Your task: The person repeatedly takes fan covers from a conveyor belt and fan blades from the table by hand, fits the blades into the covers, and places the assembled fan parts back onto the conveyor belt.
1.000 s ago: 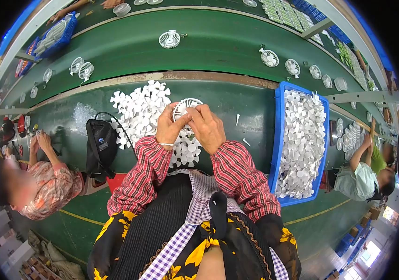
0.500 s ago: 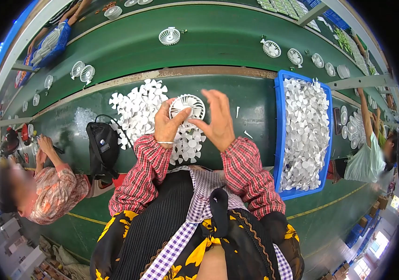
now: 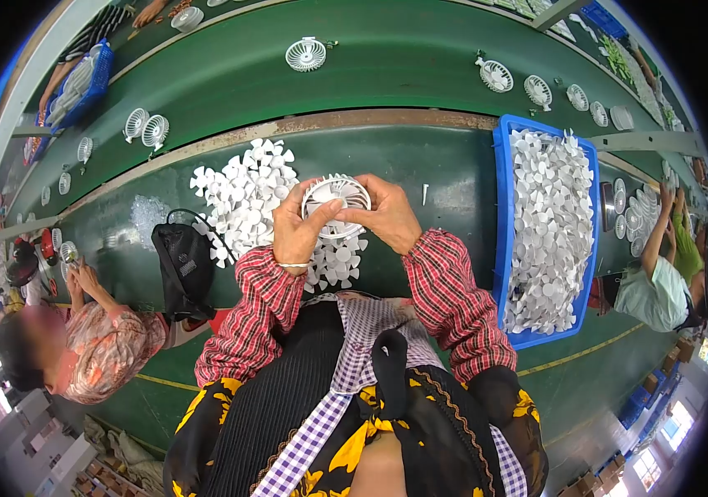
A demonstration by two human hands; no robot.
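Observation:
A round white fan housing (image 3: 337,192) with ribs is held between both of my hands, above the green work surface. My left hand (image 3: 297,225) is wrapped round its left side, thumb laid over the centre. From the right, my right hand (image 3: 387,214) grips the other side, its thumb meeting the left one at the middle. White fan blades (image 3: 246,195) lie heaped just left of my hands, and more blades (image 3: 335,263) lie below the housing. To the right, a small white stick-like part (image 3: 425,195) rests on the surface.
A blue crate (image 3: 503,224) full of white blades stands on the right. A black bag (image 3: 184,265) and clear plastic (image 3: 148,217) lie on the left. Behind, a green belt (image 3: 395,62) carries fan housings (image 3: 305,55). Co-workers sit at both sides.
My right hand has moved in from the right and closed on the housing; it was apart with fingers spread. Housings on the right of the belt have shifted slightly right.

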